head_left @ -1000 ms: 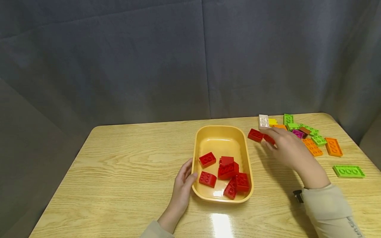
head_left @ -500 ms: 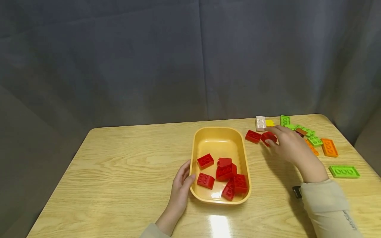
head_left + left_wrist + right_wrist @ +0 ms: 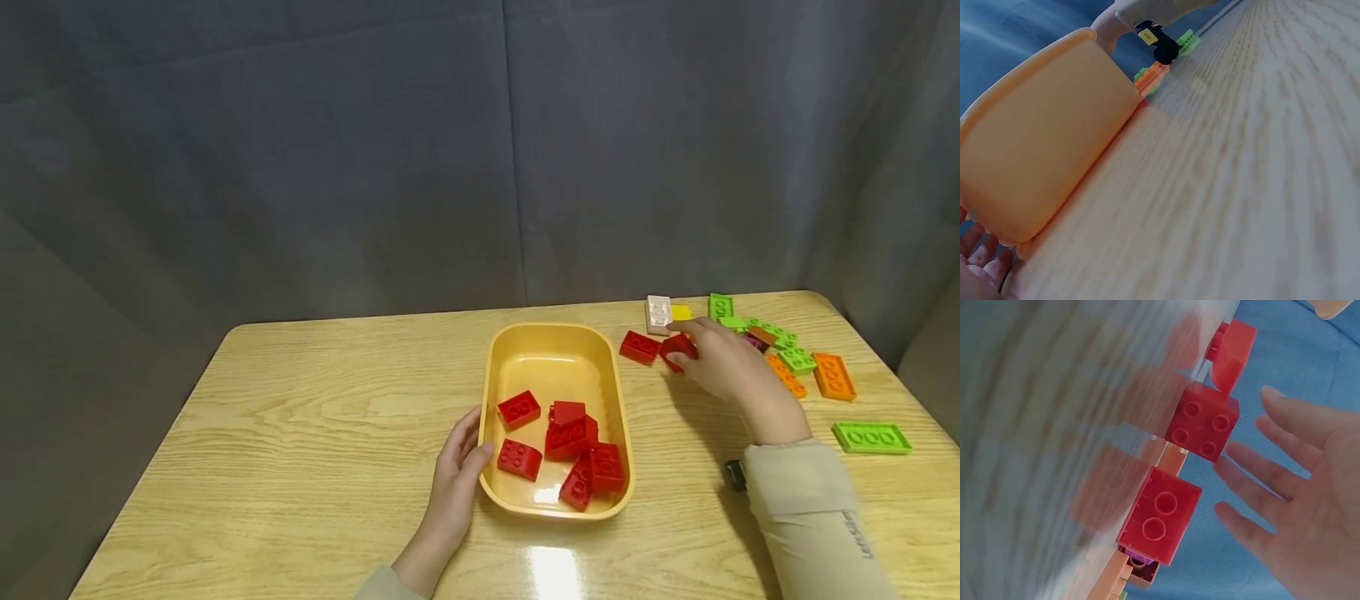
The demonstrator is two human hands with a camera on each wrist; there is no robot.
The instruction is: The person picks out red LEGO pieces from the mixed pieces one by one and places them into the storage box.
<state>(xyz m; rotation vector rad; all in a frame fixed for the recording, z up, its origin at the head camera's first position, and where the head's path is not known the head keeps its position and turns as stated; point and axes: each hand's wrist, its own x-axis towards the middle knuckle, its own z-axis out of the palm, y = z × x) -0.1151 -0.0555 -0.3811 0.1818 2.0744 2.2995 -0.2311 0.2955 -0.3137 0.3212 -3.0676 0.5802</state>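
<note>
My left hand point(image 3: 452, 471) grips the left wall of a yellow plastic tub point(image 3: 551, 510), thumb over its rim and fingers outside. Several red toy bricks point(image 3: 520, 458) lie inside. My right hand point(image 3: 720, 367) hovers beside a red brick point(image 3: 678, 352) right of the tub; another red brick point(image 3: 640, 347) lies just left of that one. In the right wrist view my right hand point(image 3: 1297, 481) has its fingers spread, with a studded red brick point(image 3: 1204, 422) before them and a hollow-bottomed red brick point(image 3: 1160, 515) below. Nothing is held there.
Beyond my right hand lie a white brick point(image 3: 659, 315), a yellow brick point(image 3: 681, 312), several green bricks point(image 3: 797, 361) and orange bricks point(image 3: 834, 377). A long green brick point(image 3: 872, 437) lies nearer on the right. A grey curtain point(image 3: 375, 167) hangs behind the wooden table point(image 3: 300, 433).
My right forearm has shifted a little left, and the red brick near its fingers shows more. My left hand keeps its grip on the tub. The head view has shifted slightly.
</note>
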